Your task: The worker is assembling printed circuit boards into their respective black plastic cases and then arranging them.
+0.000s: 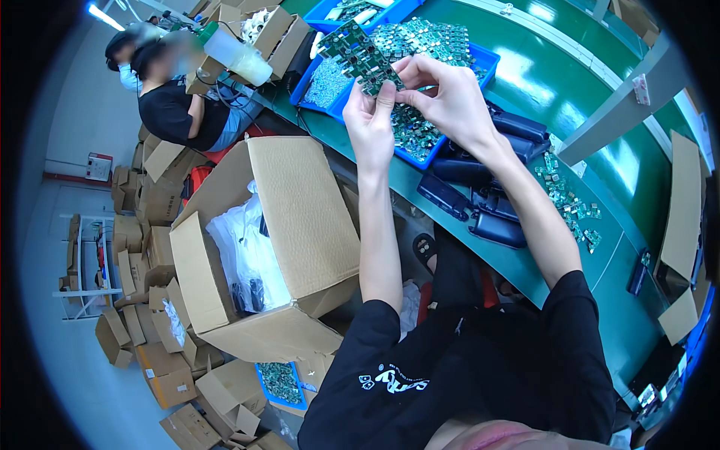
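Note:
A green circuit board panel (352, 52), made of several joined small boards, is held up over the bench. My left hand (370, 127) is closed on its lower edge, the thumb pressed against the face. My right hand (450, 97) pinches the same panel at its lower right corner; the fingertips partly hide that corner. Right behind and beneath both hands sits a blue tray (491, 66) heaped with small green circuit boards (420, 41). Several dark plastic housings (499, 229) lie on the bench under my right forearm.
Loose small boards (570, 195) are scattered on the green bench (600, 255) at the right. Left of the bench stands a large open cardboard box (300, 217) with white plastic bags inside. A co-worker (176, 112) sits at the far left, near a clear bottle (240, 58).

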Available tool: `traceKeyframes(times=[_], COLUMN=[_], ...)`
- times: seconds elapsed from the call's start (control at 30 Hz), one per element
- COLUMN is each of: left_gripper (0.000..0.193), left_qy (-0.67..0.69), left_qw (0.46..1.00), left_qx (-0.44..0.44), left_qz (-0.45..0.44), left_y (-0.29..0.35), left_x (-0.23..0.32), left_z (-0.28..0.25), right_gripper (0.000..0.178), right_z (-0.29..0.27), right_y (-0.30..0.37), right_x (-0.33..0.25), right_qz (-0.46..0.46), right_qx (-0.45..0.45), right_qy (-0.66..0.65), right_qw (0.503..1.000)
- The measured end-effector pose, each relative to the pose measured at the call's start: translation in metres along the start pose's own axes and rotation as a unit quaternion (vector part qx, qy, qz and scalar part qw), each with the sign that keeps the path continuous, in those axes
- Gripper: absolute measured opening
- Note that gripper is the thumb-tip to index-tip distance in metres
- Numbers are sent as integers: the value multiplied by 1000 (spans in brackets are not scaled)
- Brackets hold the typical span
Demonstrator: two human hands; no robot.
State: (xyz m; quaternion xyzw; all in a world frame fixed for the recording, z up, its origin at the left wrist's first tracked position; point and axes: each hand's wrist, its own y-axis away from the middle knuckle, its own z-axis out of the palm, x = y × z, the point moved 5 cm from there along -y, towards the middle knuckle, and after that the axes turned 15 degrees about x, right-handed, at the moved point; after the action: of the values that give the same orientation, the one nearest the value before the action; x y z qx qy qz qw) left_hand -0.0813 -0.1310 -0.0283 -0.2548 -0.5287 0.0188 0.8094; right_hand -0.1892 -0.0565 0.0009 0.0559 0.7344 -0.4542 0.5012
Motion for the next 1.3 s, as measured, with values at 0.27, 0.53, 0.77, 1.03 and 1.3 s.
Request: traceKeyframes(times=[0.27,0.53,0.77,1.03,1.3], left_gripper=[29,33,25,22,24], left_qy=[-12,-3,-5,-17,-10], left_qw=[997,1000,999,993,992], left_qx=[64,0,-2,80,81], left_qz=[29,8,38,80,93], left_y=[4,-2,25,39,32], left_x=[1,10,24,18,1], left_z=[14,-12,7,13,2], right_gripper=[17,22,25,20,21], right_z=[0,-6,-15,-13,-11], right_y=[5,3,12,24,19], right_x=[-2,-3,-13,-23,-10], right_qz=[-43,10,1,-91,-61], right_qx=[70,-52,-43,28,-5], right_qy=[20,19,40,97,83], right_qw=[996,998,998,991,995])
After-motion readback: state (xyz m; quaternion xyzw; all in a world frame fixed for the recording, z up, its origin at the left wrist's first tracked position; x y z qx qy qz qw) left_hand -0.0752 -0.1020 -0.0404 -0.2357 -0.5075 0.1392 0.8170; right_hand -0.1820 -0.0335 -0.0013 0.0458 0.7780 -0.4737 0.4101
